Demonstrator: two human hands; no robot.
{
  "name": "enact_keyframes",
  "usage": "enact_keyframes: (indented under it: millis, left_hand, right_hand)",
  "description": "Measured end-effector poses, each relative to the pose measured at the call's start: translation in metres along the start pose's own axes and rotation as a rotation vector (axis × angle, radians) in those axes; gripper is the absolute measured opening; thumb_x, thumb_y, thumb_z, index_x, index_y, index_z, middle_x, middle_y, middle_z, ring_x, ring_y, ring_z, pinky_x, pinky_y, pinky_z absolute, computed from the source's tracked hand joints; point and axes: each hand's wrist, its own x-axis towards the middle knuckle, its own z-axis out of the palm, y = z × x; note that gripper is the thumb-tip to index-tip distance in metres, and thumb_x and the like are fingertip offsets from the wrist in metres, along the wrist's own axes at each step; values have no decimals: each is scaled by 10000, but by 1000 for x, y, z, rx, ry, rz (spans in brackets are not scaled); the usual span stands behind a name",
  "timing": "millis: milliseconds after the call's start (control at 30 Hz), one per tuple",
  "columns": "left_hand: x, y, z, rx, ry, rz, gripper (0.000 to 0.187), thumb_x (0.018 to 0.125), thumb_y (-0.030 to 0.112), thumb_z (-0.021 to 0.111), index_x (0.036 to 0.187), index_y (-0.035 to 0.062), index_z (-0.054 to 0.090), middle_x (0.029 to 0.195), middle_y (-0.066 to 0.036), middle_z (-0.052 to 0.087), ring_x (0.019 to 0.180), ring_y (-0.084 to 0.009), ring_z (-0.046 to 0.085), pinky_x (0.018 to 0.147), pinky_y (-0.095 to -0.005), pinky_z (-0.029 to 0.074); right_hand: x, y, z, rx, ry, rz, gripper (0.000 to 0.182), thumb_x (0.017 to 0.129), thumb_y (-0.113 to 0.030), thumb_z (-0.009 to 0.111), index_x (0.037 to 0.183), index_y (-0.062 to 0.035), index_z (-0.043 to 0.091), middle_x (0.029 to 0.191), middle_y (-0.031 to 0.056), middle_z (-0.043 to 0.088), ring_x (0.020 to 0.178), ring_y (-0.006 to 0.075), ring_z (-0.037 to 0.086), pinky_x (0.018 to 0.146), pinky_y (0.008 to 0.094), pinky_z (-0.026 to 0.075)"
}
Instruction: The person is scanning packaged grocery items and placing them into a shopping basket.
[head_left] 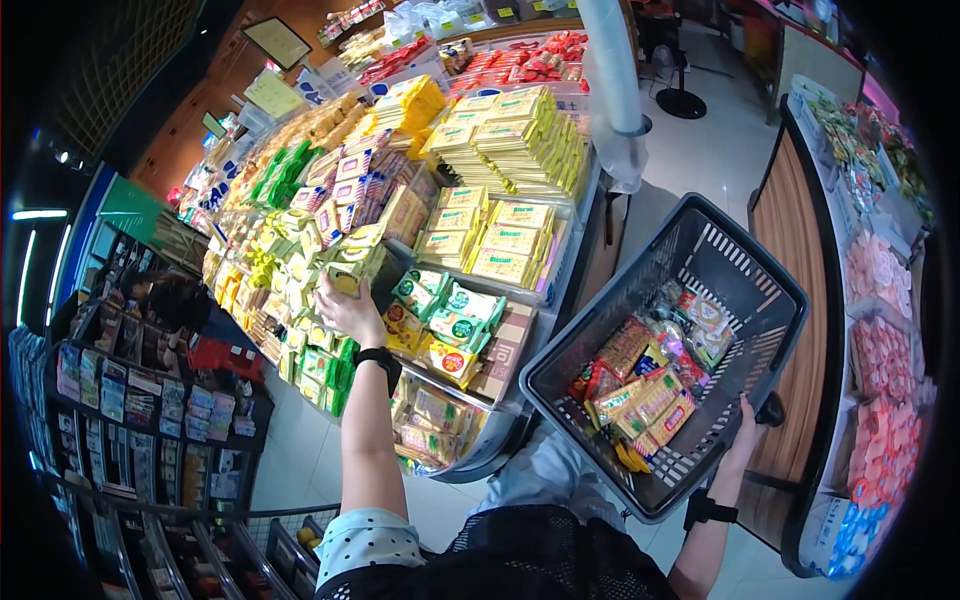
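Observation:
My left hand [350, 312] reaches into the heaped display with its fingers bent around a small pale yellow-green snack packet [345, 284]. More of the same light packets [300, 262] lie loosely piled beside it. On my right, a dark grey shopping basket [552, 372] tilts toward me, and my right hand [745, 432] is closed on its near right side. Inside the basket lie yellow biscuit packs [645, 408] with several mixed colourful snack packets [690, 335]. Just right of my left hand are green-and-white packets [468, 310] and yellow packets [448, 358].
Stacked yellow biscuit packs [512, 245] fill clear bins ahead. A wood-sided counter [800, 300] with pink packets [880, 350] stands close at the right. Dark shelves [150, 420] hold goods at the left. A plastic-wrapped post [612, 80] rises behind the basket.

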Motion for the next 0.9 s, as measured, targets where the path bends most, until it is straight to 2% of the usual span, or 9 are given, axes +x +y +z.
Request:
enact_keyframes:
  millis: [267, 367, 467, 500, 533, 667, 767, 833, 900]
  left_hand:
    - [-22, 1, -14, 28, 69, 207, 663, 600, 260, 735, 1180, 159, 428, 1082, -87, 472, 1117, -295, 348, 877, -480, 286]
    - [-32, 19, -26, -208, 181, 296, 660, 604, 278, 750, 1161, 114, 435, 1073, -119, 457, 1082, -304, 359, 872, -477, 292]
    - [-46, 54, -47, -499, 71, 147, 663, 630, 137, 746, 1178, 70, 378, 1165, -145, 360, 1078, -299, 348, 907, -438, 295]
    - [-52, 64, -50, -637, -31, 53, 716, 665, 30, 702, 1237, 56, 274, 1176, -148, 330, 1043, -232, 393, 858, -361, 400]
    - [-57, 83, -57, -1072, -118, -56, 743, 673, -24, 671, 1259, 76, 226, 1145, -134, 351, 990, -204, 442, 822, -311, 443]
    - [-81, 154, -110, -1146, -429, -149, 773, 669, -69, 645, 1273, 138, 208, 1141, -111, 383, 973, -184, 474, 831, -285, 441]
    - [-116, 195, -128, -1473, -874, -306, 805, 642, -48, 671, 1265, 112, 188, 1133, -100, 370, 1012, -192, 450, 848, -313, 441]
    - [-137, 219, -124, -1317, -1142, -42, 764, 607, -15, 710, 1228, 75, 274, 1131, -104, 373, 1006, -191, 453, 846, -302, 429]
    - [-164, 243, -115, -1444, -1475, 85, 745, 576, 70, 755, 1187, 59, 328, 1113, -86, 427, 1018, -180, 457, 881, -287, 384]
  right_hand:
    - [13, 12, -7, 2, 9, -9, 483, 693, -88, 646, 1098, 21, 405, 988, 92, 529, 868, 170, 529, 783, 270, 410]
    - [12, 10, -8, -28, -1, -22, 469, 683, -83, 658, 1085, 19, 439, 1010, 84, 526, 878, 160, 519, 787, 270, 401]
    - [0, -5, -1, -41, -40, 21, 484, 699, -58, 640, 1103, 58, 399, 1020, 112, 520, 856, 174, 527, 772, 266, 414]
    - [5, -1, -4, -36, -24, 16, 535, 695, -64, 646, 1133, 60, 363, 1035, 119, 513, 871, 179, 524, 779, 270, 412]
    - [11, 8, -7, -30, -11, 12, 587, 692, -70, 652, 1163, 63, 328, 1050, 127, 507, 887, 184, 521, 786, 274, 409]
    - [17, 13, -11, -28, 1, 94, 688, 689, -79, 654, 1209, 70, 229, 1077, 153, 487, 919, 203, 517, 805, 286, 405]
    - [15, 10, -10, -41, 0, 88, 658, 693, -77, 648, 1190, 80, 247, 1074, 161, 488, 920, 206, 517, 807, 286, 407]
    - [10, 5, -7, -27, -12, 121, 621, 696, -71, 641, 1170, 84, 270, 1069, 166, 491, 915, 204, 522, 802, 286, 413]
    - [6, 0, -2, -46, 13, 101, 611, 696, -67, 639, 1165, 84, 277, 1068, 167, 492, 915, 203, 524, 799, 287, 415]
